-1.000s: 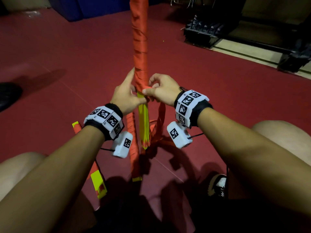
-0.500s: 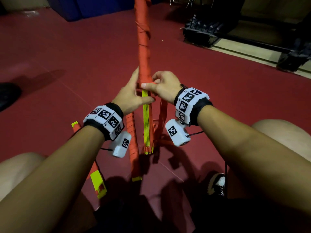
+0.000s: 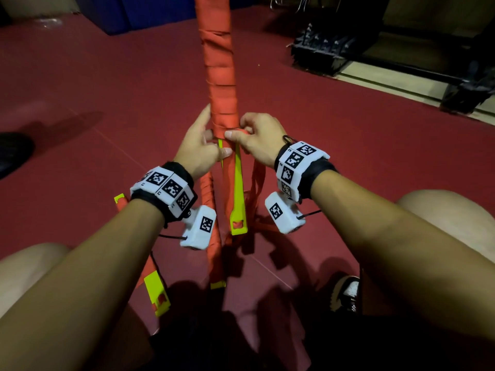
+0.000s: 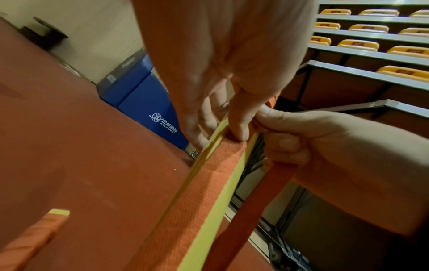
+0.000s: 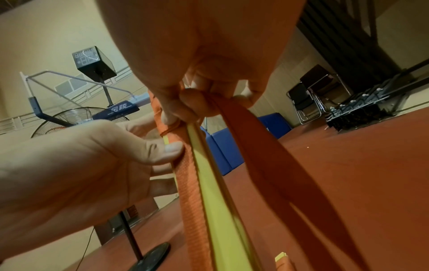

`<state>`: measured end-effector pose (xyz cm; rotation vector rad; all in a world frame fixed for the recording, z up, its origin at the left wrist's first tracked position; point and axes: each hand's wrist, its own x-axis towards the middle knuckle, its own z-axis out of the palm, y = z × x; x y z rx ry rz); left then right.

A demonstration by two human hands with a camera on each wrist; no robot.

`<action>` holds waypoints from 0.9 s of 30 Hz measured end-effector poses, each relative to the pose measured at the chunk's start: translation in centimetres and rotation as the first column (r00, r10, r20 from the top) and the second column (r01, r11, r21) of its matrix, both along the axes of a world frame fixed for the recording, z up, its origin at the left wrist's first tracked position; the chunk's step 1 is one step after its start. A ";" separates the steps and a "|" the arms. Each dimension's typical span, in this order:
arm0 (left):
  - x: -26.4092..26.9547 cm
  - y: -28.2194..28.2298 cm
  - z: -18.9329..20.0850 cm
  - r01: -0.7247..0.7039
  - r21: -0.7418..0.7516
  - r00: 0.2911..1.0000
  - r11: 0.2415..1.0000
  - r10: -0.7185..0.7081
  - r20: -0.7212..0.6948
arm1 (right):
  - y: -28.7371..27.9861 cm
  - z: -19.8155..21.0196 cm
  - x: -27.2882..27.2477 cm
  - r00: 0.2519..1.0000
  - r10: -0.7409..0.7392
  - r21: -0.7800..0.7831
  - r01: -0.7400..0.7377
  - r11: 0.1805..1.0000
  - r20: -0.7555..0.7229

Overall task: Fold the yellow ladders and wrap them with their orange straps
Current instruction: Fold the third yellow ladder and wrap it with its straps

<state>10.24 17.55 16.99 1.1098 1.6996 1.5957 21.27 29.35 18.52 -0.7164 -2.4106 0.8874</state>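
Folded yellow ladder bundle point(image 3: 237, 183) stands nearly upright between the person's knees, its long axis running from the red floor point(image 3: 93, 84) up and away past the top of the head view; its upper length is bound in wound orange strap point(image 3: 221, 76), the lower yellow slats bare. Left hand point(image 3: 199, 148) grips the bundle just below the wrapping, thumb across the front, fingers behind. Right hand point(image 3: 261, 139) pinches the strap's loose run point(image 5: 267, 155) against the bundle, fingers curled round it. Two wrapped ladders point(image 3: 211, 236) lie on the floor beneath the wrists.
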 end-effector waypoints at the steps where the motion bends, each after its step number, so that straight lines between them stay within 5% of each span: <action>1: -0.1 0.1 -0.1 0.001 -0.004 1.000 1.000 -0.001 -0.001 | 0.1 0.0 0.0 1.000 -0.001 -0.001 0.001 1.000 -0.002; 8: -0.9 0.2 -0.5 -0.100 -0.049 0.994 0.994 0.102 0.025 | 0.2 0.3 -0.1 1.000 -0.005 0.007 0.005 1.000 0.031; 19: 0.0 0.0 -0.4 0.159 -0.081 0.978 0.984 -0.168 -0.125 | -0.4 0.5 0.5 0.996 -0.042 0.018 0.041 0.999 0.075; 27: -0.8 0.1 -0.5 -0.023 -0.197 0.987 0.980 -0.009 -0.161 | -0.3 0.3 -0.1 0.997 0.008 -0.087 -0.002 0.996 0.074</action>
